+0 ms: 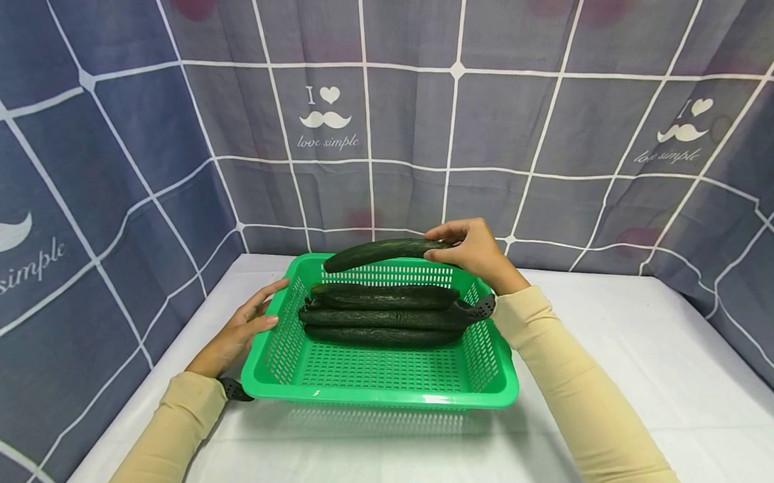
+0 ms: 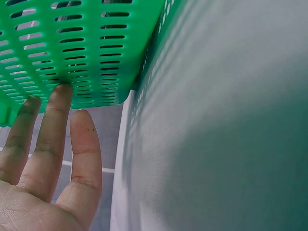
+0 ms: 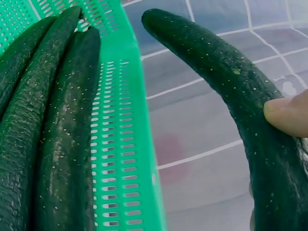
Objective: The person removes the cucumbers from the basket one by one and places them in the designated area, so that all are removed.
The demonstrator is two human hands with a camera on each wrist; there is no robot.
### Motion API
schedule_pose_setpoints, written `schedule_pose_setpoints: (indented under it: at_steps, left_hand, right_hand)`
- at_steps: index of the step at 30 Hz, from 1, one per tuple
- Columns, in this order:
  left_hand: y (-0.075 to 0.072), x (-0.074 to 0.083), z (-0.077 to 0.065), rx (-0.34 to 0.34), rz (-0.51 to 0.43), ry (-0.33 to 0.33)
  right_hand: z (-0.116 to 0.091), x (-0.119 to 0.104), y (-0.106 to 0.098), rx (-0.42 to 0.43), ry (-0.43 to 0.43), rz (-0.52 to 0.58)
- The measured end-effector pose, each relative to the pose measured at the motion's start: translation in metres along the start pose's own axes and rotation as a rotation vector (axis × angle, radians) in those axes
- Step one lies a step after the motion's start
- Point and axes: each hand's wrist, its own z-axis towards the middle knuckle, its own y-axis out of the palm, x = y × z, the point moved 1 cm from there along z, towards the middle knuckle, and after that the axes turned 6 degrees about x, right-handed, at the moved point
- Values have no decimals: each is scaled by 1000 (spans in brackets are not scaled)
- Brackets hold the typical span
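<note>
My right hand [image 1: 473,253] holds a dark green cucumber [image 1: 374,252] near its right end, thumb in front and fingers behind. The cucumber [image 3: 211,62] is raised over the far rim of a green plastic basket [image 1: 367,396] and bends along its length. Inside the basket, three more cucumbers [image 1: 390,317] lie side by side, lengthwise from left to right. At the basket's left side is my left hand [image 1: 239,328], its thumb at the rim. In the left wrist view, its straight fingers [image 2: 53,130] reach up against the slotted outer wall [image 2: 82,53].
The basket stands on a white-covered table [image 1: 589,348]. Behind and to the left hangs a grey-blue curtain [image 1: 408,120] with white grid lines and printed lettering. Cream sleeves [image 1: 577,377] cover both forearms, and black straps [image 1: 235,390] show at the wrists.
</note>
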Motion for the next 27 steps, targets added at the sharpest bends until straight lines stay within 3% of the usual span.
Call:
schedule_pose_setpoints:
  at_steps: [17,27]
  left_hand:
    - [0,2,-1,0,1,-18]
    - [2,2,-1,10,-6,-14]
  right_hand:
    - [-25,-4,-34,20,-4,19]
    - [-43,1,-47,79,-8,-13]
